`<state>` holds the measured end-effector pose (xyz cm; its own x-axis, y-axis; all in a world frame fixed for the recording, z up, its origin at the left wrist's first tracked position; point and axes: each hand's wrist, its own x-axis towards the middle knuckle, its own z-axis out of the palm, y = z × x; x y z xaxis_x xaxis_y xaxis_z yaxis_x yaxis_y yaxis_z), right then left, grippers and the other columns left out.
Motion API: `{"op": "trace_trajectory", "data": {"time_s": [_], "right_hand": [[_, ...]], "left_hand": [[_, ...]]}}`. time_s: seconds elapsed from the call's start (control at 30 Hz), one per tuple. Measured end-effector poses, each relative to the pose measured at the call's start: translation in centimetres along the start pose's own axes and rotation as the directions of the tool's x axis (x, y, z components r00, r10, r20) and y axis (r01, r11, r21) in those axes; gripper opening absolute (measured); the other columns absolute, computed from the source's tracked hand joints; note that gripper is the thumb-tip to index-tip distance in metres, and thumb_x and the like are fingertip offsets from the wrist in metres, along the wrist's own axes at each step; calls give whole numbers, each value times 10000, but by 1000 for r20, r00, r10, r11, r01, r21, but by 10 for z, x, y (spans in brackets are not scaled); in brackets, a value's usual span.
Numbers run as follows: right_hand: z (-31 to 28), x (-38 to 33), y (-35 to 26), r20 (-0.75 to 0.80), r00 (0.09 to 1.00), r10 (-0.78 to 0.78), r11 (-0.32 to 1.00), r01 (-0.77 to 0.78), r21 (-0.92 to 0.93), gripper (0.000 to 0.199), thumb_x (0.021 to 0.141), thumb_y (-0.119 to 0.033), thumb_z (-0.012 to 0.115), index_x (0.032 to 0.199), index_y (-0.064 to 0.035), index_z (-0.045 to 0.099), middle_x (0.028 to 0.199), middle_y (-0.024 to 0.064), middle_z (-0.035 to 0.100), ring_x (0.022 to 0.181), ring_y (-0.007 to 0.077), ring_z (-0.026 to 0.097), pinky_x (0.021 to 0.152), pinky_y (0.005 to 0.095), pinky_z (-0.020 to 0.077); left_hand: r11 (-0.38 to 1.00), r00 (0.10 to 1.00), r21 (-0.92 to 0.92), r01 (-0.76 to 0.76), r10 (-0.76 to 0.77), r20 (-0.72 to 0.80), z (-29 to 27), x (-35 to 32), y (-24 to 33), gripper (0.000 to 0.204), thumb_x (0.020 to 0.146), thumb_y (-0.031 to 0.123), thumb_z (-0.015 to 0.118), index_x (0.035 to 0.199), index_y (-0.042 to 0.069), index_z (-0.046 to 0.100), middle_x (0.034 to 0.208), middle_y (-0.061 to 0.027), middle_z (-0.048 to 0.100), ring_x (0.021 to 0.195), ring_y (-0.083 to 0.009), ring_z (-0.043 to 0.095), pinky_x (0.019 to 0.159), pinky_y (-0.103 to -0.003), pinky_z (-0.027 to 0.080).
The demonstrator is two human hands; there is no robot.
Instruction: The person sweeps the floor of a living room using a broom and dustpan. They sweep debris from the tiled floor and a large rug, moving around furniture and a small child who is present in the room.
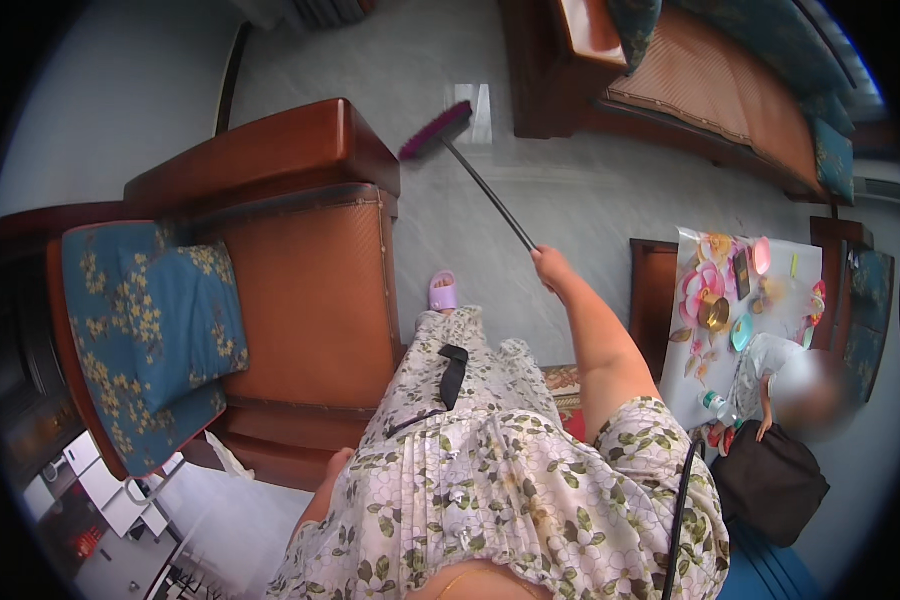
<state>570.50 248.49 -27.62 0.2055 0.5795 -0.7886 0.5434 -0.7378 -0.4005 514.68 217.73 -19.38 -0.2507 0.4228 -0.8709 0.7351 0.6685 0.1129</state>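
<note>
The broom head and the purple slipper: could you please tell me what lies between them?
In the head view, only bare grey floor lies between the broom head and the purple slipper.

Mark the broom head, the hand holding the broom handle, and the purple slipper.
Broom head [436, 131], head view: on the magenta bristle block.
Right hand [549, 264], head view: on the fist closed round the black handle's end.
Purple slipper [443, 291], head view: on its strap.
</note>
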Motion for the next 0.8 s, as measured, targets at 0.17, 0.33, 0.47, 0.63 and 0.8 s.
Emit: {"op": "trace_trajectory", "data": {"time_s": [0.17, 0.33, 0.47, 0.63, 0.8], "right_hand": [[-1, -81, 142, -106, 994, -33, 976, 8, -220, 403, 942, -375, 387, 1128, -54, 543, 991, 232, 618, 937, 409, 581, 812, 467, 459], [-7, -236, 242, -51, 950, 308, 934, -313, -175, 351, 896, -335, 422, 973, -45, 603, 883, 211, 644, 862, 386, 617, 766, 463, 470], [-52, -279, 216, 9, 925, 380, 900, -368, -233, 335, 893, -316, 464, 1032, -58, 626, 997, 234, 626, 949, 392, 596, 821, 452, 468], [-83, -280, 199, -16, 956, 294, 955, -293, 43, 303, 910, -294, 468, 971, -47, 632, 771, 157, 639, 752, 282, 625, 680, 393, 476], [-121, -203, 75, 116, 982, 146, 887, -182, 425, 246, 957, -253, 453, 893, -52, 579, 563, -29, 433, 471, 76, 392, 440, 255, 329]], "left_hand": [[969, 970, -72, -237, 231, -77, -49, 35, 66, 202, 814, 262, 630, 810, 60, 614, 706, -88, 618, 658, -202, 602, 644, -341, 483], [962, 973, -150, -228, 220, -69, -81, 72, 181, 154, 819, 223, 639, 816, 71, 614, 690, -56, 617, 654, -153, 598, 630, -304, 483], [941, 949, -155, -299, 277, -149, -91, 84, 260, 111, 813, 189, 648, 839, 83, 625, 687, -31, 617, 649, -132, 593, 628, -285, 484], [902, 907, -214, -374, 308, -287, -105, 97, 317, 109, 802, 159, 655, 873, 81, 627, 691, -30, 613, 654, -122, 592, 630, -277, 491], [856, 837, -230, -462, 336, -431, -152, 115, 364, 93, 807, 118, 642, 886, 74, 621, 736, -52, 622, 664, -133, 601, 619, -283, 496]]}}
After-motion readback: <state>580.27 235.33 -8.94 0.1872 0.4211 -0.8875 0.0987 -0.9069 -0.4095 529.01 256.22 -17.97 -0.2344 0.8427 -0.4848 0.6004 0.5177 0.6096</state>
